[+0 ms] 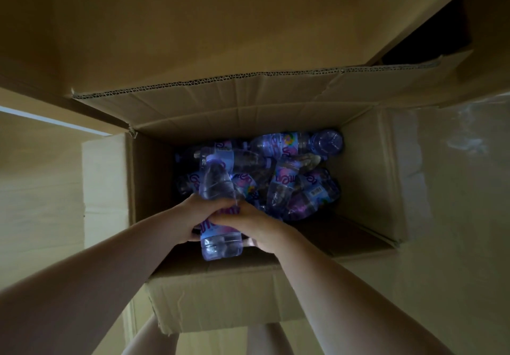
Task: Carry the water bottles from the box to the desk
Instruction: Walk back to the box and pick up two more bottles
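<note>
Left hand (190, 218) and right hand (249, 223) both clasp labelled water bottle (220, 240) over near edge of cardboard box (367, 167), likely steadying lift; more bottles (289, 178) heaped inside; desk unseen.

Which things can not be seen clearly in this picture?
- Head view: the desk is nowhere in frame.
- Bottle count: the pile overlaps in the dim box.
- Held bottle: left hand and right hand cover its middle.
- Labels: too blurred to read.
</note>
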Demonstrator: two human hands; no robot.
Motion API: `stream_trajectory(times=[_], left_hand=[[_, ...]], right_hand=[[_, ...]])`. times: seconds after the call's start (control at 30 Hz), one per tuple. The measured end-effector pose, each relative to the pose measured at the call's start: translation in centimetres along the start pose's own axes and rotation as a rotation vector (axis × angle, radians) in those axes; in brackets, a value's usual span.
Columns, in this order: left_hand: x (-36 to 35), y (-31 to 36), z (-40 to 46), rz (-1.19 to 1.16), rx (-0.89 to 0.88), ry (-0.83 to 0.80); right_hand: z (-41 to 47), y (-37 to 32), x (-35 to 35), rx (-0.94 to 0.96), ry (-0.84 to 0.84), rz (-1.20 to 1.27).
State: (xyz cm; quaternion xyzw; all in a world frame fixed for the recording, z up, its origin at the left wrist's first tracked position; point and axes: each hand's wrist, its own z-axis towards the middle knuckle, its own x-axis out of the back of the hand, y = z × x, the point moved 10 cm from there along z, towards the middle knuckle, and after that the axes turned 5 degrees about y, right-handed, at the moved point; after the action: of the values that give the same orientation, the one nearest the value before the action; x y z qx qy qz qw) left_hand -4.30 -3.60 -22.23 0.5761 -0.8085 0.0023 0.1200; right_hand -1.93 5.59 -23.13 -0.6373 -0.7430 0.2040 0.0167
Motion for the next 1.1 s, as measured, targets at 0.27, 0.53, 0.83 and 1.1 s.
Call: stream_trajectory(times=[0.27,0.53,0.83,1.1], left_hand=[[-1.2,1.5,5.0,0.040,-0.200,0.049],[-3.0,2.6,10.2,0.142,-0.336,0.066],[-3.4,0.8,12.2,0.127,-0.309,0.059],[-1.2,-1.1,9.8,0.023,-0.222,0.109]], right_hand=[[4.0,0.8,13.6,0.115,0.570,-0.246],[9.9,0.5,13.6,0.458,0.331,-1.907],[13.4,0.7,13.5,0.486,0.255,-2.133],[9.8,-1.0,15.1,0.435,0.356,-1.471]])
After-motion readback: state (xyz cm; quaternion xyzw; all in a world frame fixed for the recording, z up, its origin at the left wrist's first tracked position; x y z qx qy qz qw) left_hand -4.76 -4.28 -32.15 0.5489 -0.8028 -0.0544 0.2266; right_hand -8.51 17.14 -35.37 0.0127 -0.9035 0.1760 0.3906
